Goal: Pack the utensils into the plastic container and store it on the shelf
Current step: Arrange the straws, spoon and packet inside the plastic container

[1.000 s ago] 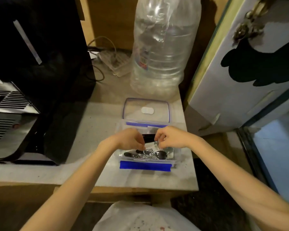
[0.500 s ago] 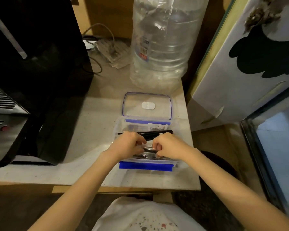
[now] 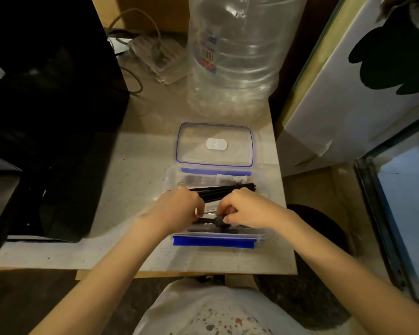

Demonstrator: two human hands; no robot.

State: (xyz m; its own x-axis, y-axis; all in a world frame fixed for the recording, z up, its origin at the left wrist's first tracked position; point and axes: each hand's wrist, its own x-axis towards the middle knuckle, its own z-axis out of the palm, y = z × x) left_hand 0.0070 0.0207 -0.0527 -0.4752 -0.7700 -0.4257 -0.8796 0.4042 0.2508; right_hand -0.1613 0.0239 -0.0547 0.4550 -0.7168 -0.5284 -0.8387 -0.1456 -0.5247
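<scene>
left hand [image 3: 179, 209] curled over the black chopsticks [image 3: 228, 191], pinching them in the clear plastic container [image 3: 218, 238] | right hand [image 3: 246, 209] pinching a black spoon [image 3: 215, 221], now lower inside | we judge packing nearly done; lid [image 3: 215, 145] lies just behind the container, still off

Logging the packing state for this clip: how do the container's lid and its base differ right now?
The lid lies flat on the counter, empty and untouched; the base sits nearer the person, with both hands in it. The lid shows a thin blue rim line and a white oval patch; the base has a broad blue clip along its near edge and holds black utensils. Both are clear plastic rectangles, lying side by side.
</scene>
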